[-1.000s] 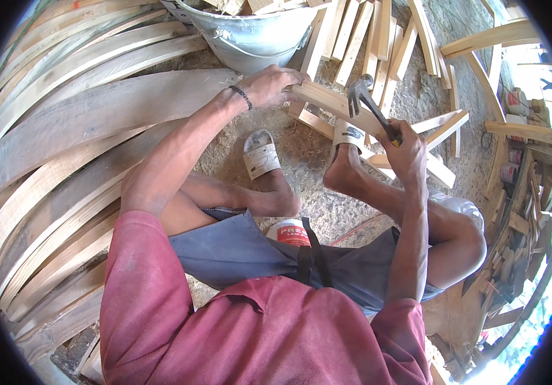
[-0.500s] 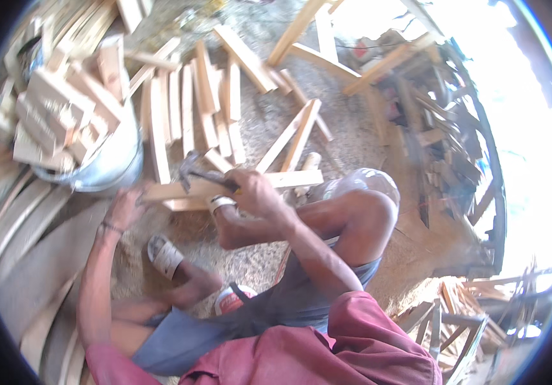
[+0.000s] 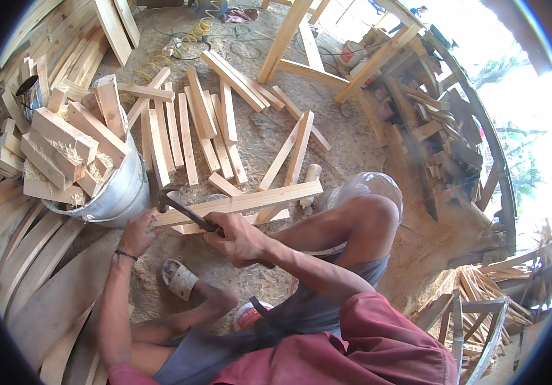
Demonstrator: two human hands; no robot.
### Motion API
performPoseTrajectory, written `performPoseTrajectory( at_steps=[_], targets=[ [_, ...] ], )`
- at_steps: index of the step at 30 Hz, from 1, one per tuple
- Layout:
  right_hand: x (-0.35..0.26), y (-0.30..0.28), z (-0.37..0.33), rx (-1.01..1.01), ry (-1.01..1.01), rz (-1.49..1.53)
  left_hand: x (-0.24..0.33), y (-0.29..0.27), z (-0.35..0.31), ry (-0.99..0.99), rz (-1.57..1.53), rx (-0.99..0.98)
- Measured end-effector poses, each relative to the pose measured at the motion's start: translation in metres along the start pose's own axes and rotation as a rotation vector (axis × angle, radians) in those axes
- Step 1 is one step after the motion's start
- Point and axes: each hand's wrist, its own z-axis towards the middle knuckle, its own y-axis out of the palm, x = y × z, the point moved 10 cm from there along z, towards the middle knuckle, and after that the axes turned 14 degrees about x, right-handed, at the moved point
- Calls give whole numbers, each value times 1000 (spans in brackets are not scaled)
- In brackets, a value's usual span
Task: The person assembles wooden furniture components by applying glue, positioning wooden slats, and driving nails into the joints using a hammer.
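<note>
My right hand [image 3: 238, 239] is closed round the handle of a claw hammer [image 3: 186, 208]. The hammer's dark head hangs over the left end of a pale wooden strip [image 3: 256, 200], close to my left hand [image 3: 138, 233]. At that same end, my left fingers are closed on the strip; whether they also pinch something small cannot be made out. A second wooden piece [image 3: 279, 217] lies under the strip, partly covered by it and my right hand. The strip runs across in front of my bent knee.
A metal bucket [image 3: 136, 192] heaped with wood blocks and shavings stands at left. Several loose wooden pieces [image 3: 186, 138] lie on the ground ahead. A wooden frame [image 3: 314, 74] stands farther off. Curved boards [image 3: 64, 276] lie at lower left, stacked offcuts [image 3: 443, 141] at right.
The hammer and my right hand have come down and left, bringing the hammer's head nearer my left hand. The strip is still held at its left end. The whole view has shifted slightly.
</note>
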Motion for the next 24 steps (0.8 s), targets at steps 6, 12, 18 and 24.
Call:
performPoseTrajectory(
  at_steps=[6,12,18,24],
  targets=[
    [-9,29,1,-112,67,32,-23,-4,-4,-154,26,-2],
    [-14,30,-2,48,-206,-161,-8,-5,-2,-48,2,-4],
    [-43,42,12,-35,-236,-269,-7,-16,-8,7,-48,79],
    [-35,44,12,-91,-135,-352,-6,-10,-6,11,-38,63]
  ],
)
